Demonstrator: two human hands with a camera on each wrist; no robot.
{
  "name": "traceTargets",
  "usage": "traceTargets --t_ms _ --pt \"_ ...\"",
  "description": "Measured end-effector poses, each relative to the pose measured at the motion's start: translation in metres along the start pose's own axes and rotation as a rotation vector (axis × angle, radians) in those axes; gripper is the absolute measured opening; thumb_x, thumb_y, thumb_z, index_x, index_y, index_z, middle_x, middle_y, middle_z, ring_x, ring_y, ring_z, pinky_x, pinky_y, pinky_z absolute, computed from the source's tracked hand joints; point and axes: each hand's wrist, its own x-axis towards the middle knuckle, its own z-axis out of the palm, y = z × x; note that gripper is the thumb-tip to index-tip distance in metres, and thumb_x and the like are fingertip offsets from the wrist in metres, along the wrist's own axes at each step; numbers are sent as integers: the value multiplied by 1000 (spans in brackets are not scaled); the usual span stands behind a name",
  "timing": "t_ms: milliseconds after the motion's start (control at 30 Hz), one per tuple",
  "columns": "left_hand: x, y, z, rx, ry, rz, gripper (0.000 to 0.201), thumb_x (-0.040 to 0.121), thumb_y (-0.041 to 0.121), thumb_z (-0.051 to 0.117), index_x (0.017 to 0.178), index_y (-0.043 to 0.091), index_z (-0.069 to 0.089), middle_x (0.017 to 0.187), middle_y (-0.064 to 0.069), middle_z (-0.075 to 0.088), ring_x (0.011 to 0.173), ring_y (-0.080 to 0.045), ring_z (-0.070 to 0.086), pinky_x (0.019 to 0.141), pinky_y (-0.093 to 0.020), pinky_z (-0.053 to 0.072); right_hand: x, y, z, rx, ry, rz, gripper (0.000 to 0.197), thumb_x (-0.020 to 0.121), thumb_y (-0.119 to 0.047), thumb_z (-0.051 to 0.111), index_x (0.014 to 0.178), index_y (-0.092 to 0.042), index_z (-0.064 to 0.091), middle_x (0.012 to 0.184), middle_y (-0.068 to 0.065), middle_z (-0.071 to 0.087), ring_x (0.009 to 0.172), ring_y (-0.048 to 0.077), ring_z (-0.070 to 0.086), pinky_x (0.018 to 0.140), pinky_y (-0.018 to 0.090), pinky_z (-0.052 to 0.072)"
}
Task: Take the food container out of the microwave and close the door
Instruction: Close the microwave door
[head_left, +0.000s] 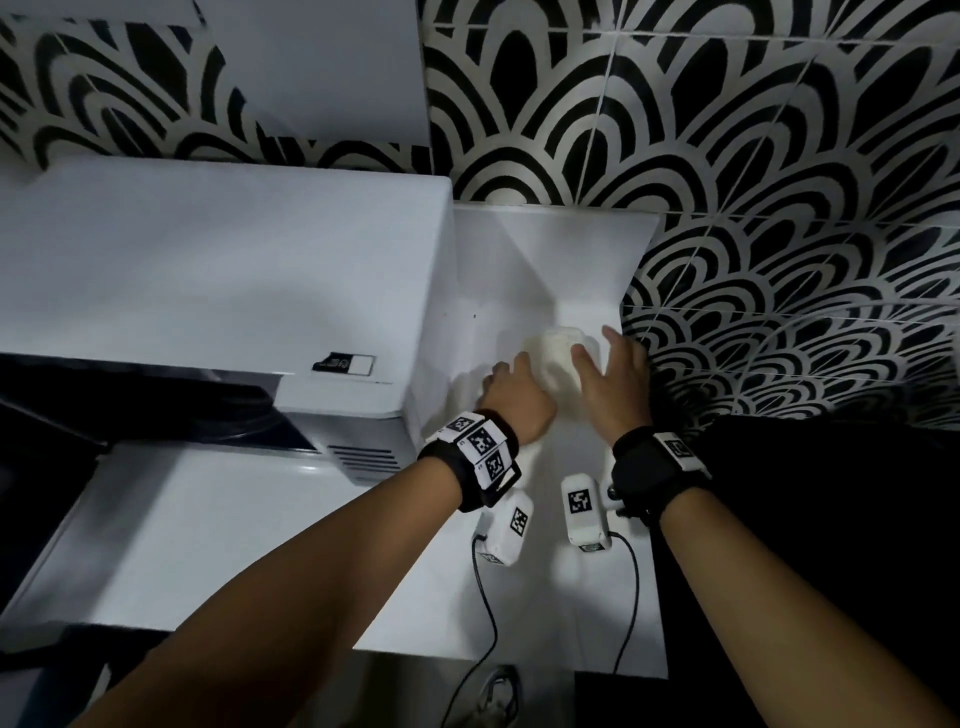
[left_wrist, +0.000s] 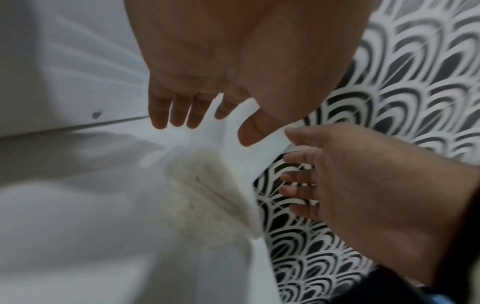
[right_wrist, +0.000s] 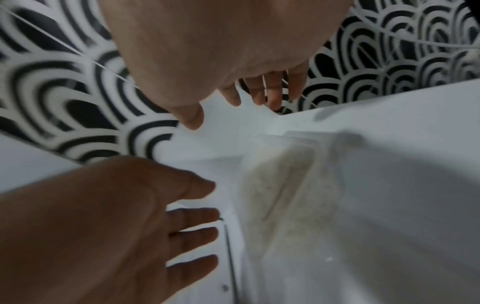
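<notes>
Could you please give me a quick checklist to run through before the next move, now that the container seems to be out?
1. Food container out of the microwave, on the white counter: ok.
2. Left hand free of the container, fingers straight: ok.
3. Right hand free of it, fingers spread: ok.
4. Container lid sealed: cannot tell, blurred.
5. Microwave door closed: not ok, it hangs open.
6. Nothing lying on the open door: ok.

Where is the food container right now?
In the head view the food container sits on the white counter right of the microwave, between the left hand and right hand, near the patterned tile wall.
</notes>
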Motion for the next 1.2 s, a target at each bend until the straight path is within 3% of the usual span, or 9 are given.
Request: traceTargets --t_ms 133,233,333,467,567,700,933,1033,1200 --pt "-58 3 -30 41 -126 131 59 91 19 44 148 9 38 142 -19 52 126 -36 52 101 -40 46 -42 -41 -8 164 1 -121 50 96 -41 49 141 -20 44 147 6 37 137 23 37 116 43 29" --pt "-97 -2 -57 85 -167 218 36 92 16 44 121 7 62 115 -14 67 102 -32 63 80 -32 52 -75 -74 -6 330 -46 -142 42 100 -39 44 139 -23 48 144 -1 41 133 13 39 112 32 31" --pt "-133 -15 -88 131 -127 285 25 92 18 44 97 9 67 94 -8 69 85 -28 63 61 -28 45 -108 -106 5 371 -100 -173 40 102 -38 38 137 -25 51 141 -6 45 127 4 41 106 21 28" --pt "-178 -47 -137 192 -185 353 29 91 17 46 96 5 72 89 -8 77 84 -22 70 75 -33 55 -149 -141 36 229 -135 -278 45 104 -39 33 144 -21 45 151 0 37 138 9 34 109 19 20" --pt "-210 -80 -171 229 -143 404 24 93 14 48 81 7 68 89 -10 74 79 -23 64 60 -30 46 -171 -159 67 -17 -179 -378 55 100 -48 38 151 -25 34 165 1 13 150 16 14 120 31 14" --pt "-240 -135 -211 138 -18 328 28 96 21 50 95 6 74 94 -8 77 78 -20 66 78 -30 55 -175 -176 101 -430 -133 -365 69 96 -59 29 156 -26 19 166 7 2 152 34 -2 123 46 2" --pt "-290 -243 -277 -42 262 165 18 91 32 54 88 23 69 92 3 74 90 -20 70 78 -31 56 -183 -198 126 -717 -24 -244 68 97 -57 17 156 -24 15 166 10 1 150 42 1 118 58 4" --pt "-316 -285 -302 -75 400 103 22 91 31 55 106 24 69 98 4 71 94 -19 66 82 -30 52 -186 -200 132 -765 6 -226 65 97 -55 14 155 -27 14 166 7 4 150 41 1 117 62 4" --pt "-363 -360 -336 -80 657 -55 42 89 23 55 130 16 61 125 -9 65 117 -29 58 98 -32 45 -186 -198 134 -776 61 -278 66 95 -57 9 149 -22 25 160 11 21 144 44 18 111 65 20"
